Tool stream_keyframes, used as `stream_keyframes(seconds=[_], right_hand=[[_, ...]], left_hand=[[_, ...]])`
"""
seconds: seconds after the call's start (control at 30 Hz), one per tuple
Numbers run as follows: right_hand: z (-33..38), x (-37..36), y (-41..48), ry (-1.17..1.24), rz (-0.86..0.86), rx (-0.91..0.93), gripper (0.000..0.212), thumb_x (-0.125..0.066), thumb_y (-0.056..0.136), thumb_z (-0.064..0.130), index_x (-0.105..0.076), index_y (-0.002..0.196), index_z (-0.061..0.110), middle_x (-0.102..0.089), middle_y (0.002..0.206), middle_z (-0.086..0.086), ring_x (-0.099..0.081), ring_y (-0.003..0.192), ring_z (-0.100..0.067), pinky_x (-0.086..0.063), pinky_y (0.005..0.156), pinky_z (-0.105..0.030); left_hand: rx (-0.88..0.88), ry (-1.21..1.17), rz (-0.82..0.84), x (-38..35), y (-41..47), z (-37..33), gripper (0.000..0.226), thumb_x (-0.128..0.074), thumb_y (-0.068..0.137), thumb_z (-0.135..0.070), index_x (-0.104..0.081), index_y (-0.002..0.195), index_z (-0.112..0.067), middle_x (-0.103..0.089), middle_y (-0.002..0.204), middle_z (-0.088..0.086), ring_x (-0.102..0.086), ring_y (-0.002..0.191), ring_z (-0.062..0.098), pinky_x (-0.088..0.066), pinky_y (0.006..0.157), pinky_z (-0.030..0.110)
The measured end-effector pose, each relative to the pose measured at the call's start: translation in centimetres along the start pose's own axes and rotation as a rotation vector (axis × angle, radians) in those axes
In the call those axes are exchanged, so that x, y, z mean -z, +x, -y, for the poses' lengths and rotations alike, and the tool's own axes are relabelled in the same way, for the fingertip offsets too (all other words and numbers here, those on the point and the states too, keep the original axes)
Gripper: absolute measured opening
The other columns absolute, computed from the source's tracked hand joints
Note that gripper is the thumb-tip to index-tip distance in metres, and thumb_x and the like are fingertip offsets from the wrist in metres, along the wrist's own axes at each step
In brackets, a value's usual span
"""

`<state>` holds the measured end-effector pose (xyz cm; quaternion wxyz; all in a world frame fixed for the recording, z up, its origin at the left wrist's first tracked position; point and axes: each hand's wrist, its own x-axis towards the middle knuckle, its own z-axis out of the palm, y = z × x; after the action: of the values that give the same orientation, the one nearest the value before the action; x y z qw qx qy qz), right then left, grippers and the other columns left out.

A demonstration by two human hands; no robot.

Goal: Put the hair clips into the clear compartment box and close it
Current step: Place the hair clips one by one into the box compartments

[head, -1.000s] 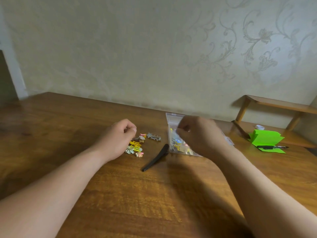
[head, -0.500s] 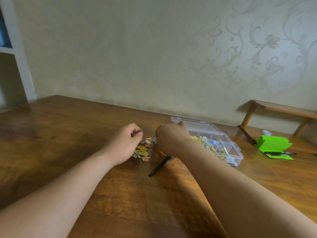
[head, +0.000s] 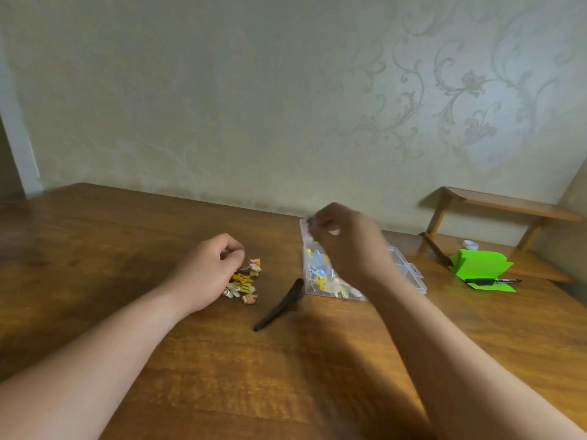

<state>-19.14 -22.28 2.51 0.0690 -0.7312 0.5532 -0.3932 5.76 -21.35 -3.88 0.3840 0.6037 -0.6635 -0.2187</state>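
Hair clips (head: 243, 282) lay in a small heap on the wooden tabletop (head: 222, 376), yellow ones among pale and pinkish pieces, left of centre. Against the heap's left side rested the left hand (head: 208, 273), knuckles up, its fingers curled in with the tips touching the top of the pile; whether they pinched a clip could not be told. A long dark clip (head: 279, 304) lay by itself on the wood, just right of the heap, slanting from near-left to far-right, its far end close to the clear compartment box (head: 409, 274).

That box sat open to the right of centre, farther back than the heap, with coloured clips, blue and yellow, showing through its near-left compartments. The right hand (head: 349, 246) was raised over the box's far-left corner, hiding much of it, with the fingertips drawn together around something small and greyish (head: 313, 221) that was too blurred to name.

Far to the right, a low wooden shelf (head: 508, 208) stood against the patterned wall (head: 286, 90). In front of it lay a bright green folded paper (head: 479, 265) with a black pen (head: 492, 281) across its near edge, and a small white cap (head: 470, 245) just behind it.
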Motion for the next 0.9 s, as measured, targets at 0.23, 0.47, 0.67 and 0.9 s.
stream_keyframes(seconds=[0.23,0.47,0.67,0.9], right_hand=[[-6.6,5.3,-0.8,0.095,-0.070,-0.249,0.016,-0.080,0.090,0.029,-0.076,0.103,0.020,-0.080,0.088,0.007,-0.074,0.087,-0.012,-0.053,0.074,-0.030],[-7.0,4.5,-1.4,-0.015,0.089,-0.244,0.012,-0.079,0.092,0.034,-0.079,0.085,0.024,-0.078,0.081,0.007,-0.068,0.074,-0.011,-0.048,0.064,-0.029],[-6.3,3.5,-1.7,-0.102,0.165,-0.207,0.013,-0.081,0.090,0.036,-0.077,0.083,0.027,-0.076,0.082,0.008,-0.069,0.080,-0.010,-0.058,0.071,-0.035],[-5.7,2.3,-2.2,-0.164,0.174,-0.170,0.006,-0.078,0.094,0.031,-0.079,0.095,0.025,-0.074,0.090,0.010,-0.067,0.081,-0.009,-0.063,0.075,-0.039]], left_hand=[[0.011,0.000,-0.002,0.0,0.0,0.2,0.015,-0.054,0.108,-0.035,-0.069,0.106,-0.034,-0.073,0.108,-0.014,-0.065,0.106,0.008,-0.055,0.096,0.041],[0.024,-0.016,0.004,0.0,0.1,0.4,0.014,-0.056,0.107,-0.037,-0.069,0.110,-0.036,-0.073,0.112,-0.012,-0.067,0.104,0.013,-0.058,0.087,0.045],[0.028,-0.013,0.018,0.0,0.2,0.7,0.013,-0.055,0.108,-0.038,-0.068,0.111,-0.037,-0.072,0.115,-0.012,-0.064,0.109,0.010,-0.055,0.086,0.042],[0.019,-0.014,0.010,0.0,0.1,0.4,0.014,-0.056,0.107,-0.037,-0.069,0.110,-0.034,-0.071,0.112,-0.013,-0.065,0.105,0.010,-0.056,0.088,0.041]])
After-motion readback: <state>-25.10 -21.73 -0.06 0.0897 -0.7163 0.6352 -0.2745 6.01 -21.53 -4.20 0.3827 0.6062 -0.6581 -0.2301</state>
